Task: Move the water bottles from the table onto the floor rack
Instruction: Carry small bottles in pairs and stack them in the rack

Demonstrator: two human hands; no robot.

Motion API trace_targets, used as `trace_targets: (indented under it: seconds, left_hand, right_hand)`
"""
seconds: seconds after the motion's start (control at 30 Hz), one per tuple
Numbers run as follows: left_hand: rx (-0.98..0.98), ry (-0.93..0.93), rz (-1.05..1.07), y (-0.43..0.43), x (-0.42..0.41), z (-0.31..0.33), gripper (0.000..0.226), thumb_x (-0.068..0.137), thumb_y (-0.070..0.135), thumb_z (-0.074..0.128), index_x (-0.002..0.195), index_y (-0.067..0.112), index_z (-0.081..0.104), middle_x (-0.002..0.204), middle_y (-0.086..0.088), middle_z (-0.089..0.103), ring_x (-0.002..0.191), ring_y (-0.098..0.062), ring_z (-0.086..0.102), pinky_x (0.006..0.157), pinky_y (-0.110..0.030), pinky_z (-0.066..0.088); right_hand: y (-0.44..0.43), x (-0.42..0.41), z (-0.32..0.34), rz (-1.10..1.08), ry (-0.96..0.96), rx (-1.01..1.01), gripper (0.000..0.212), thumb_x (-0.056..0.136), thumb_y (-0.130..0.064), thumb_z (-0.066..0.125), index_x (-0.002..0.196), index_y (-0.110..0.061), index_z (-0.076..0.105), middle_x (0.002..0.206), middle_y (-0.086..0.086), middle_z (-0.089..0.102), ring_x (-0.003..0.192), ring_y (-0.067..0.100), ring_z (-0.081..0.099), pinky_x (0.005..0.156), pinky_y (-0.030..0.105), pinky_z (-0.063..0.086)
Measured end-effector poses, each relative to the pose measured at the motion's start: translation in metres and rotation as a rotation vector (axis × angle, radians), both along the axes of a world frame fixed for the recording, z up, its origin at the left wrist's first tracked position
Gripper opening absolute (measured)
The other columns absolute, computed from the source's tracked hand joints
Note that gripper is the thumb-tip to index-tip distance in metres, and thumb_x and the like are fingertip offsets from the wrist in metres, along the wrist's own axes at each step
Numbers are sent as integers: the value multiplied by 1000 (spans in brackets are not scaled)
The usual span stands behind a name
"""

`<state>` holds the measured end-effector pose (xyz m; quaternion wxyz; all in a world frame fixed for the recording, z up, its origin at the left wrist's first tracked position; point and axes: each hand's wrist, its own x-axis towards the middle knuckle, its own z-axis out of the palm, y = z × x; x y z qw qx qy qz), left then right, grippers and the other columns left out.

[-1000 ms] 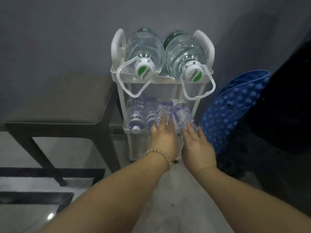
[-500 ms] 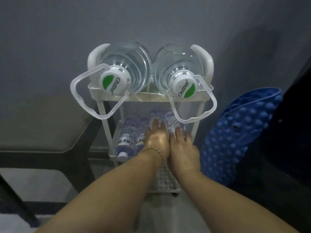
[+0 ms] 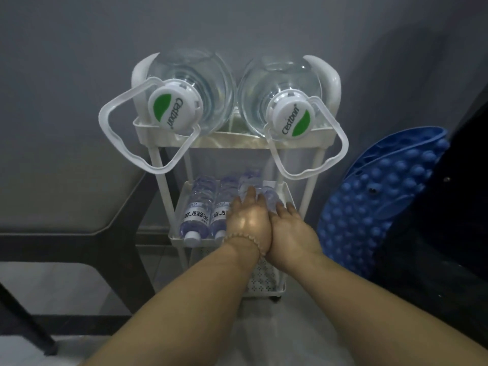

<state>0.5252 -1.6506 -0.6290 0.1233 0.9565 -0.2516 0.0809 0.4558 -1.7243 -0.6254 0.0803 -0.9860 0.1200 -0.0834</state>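
Note:
A white floor rack (image 3: 311,170) stands against the grey wall. On its middle shelf lie two small water bottles (image 3: 199,207) with white labels, caps toward me. To their right, my left hand (image 3: 248,220), with a bead bracelet, rests on top of a third small bottle (image 3: 249,180). Beside it my right hand (image 3: 290,228) lies on a fourth small bottle (image 3: 270,195) at the shelf's right end. Both hands cover most of these two bottles, pressing them down onto the shelf.
Two large clear jugs (image 3: 190,85) with white-and-green caps and loop handles lie on the top shelf, overhanging the middle shelf. A dark table (image 3: 66,207) stands to the left. A blue bumpy mat (image 3: 375,202) leans at the right, next to something black.
My view has moved closer and lower toward the rack. Both hands have pushed their bottles further into the middle shelf and come together side by side.

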Motion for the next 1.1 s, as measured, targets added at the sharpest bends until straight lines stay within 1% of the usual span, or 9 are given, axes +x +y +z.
trace_targets:
  seconds: [0.13,0.27,0.4,0.5,0.63,0.8,0.93,1.03,1.1]
  left_hand:
    - [46,144,-49,6,3,-3,68,86,34,55,145,18,26,158,-6,10,140,-27,20,111,-54,8]
    - [-36,264,-125,20,10,-1,65,89,41,44,147,17,25,159,-8,5,142,-22,19,113,-47,3]
    - [-157,69,-269,47,-3,-11,70,89,42,44,149,16,18,158,-5,15,143,-18,13,114,-45,-1]
    - [-22,-82,-293,59,-15,-20,82,84,54,41,149,15,12,158,-6,13,145,-20,6,114,-49,-4]
    - [102,-197,-268,59,-19,-17,97,71,65,30,149,13,6,158,-8,11,145,-24,3,111,-58,-10]
    - [246,-294,-244,50,-16,-12,82,84,57,25,149,9,8,154,-13,25,141,-32,22,106,-66,-13]
    - [296,-331,-146,35,-17,-13,76,90,50,24,148,4,8,153,-19,23,139,-37,22,103,-68,-13]
    - [292,-298,-122,34,-20,-27,75,94,50,28,148,4,3,155,-19,18,141,-36,16,100,-67,-20]
    - [285,-277,-105,36,-20,-39,74,95,51,25,148,5,-2,156,-18,12,143,-34,10,99,-66,-22]
  right_hand:
    - [1,-13,1,75,-12,116,83,74,-25,70,144,-22,25,157,4,14,144,22,8,109,42,28]
    - [7,-14,-8,136,-87,78,88,78,-12,68,147,-22,15,154,7,19,141,22,18,112,46,26]
    - [1,-12,-17,210,-93,-125,82,90,-11,52,150,-16,-3,158,10,5,145,23,-1,118,43,3]
    - [-2,-12,-22,209,-87,-217,73,96,-19,42,149,-15,-8,159,9,-2,144,28,-10,116,44,-7]
    - [0,-12,-27,160,-79,-294,84,93,-28,46,145,-15,-19,159,11,-5,143,33,-15,111,47,-15]
    - [3,-15,-24,70,-161,-352,79,81,-29,59,146,-9,18,151,18,29,139,42,22,109,58,8]
    - [0,-13,-30,26,-192,-401,74,86,-29,55,146,-11,15,154,16,20,141,42,16,109,57,-1]
    - [-6,-6,-33,44,-183,-442,68,89,-32,28,146,-14,-5,154,13,-10,143,40,-5,108,54,-17]
    - [-13,-1,-32,86,-182,-463,65,88,-36,19,147,-13,0,155,15,-3,143,39,2,109,53,-13]
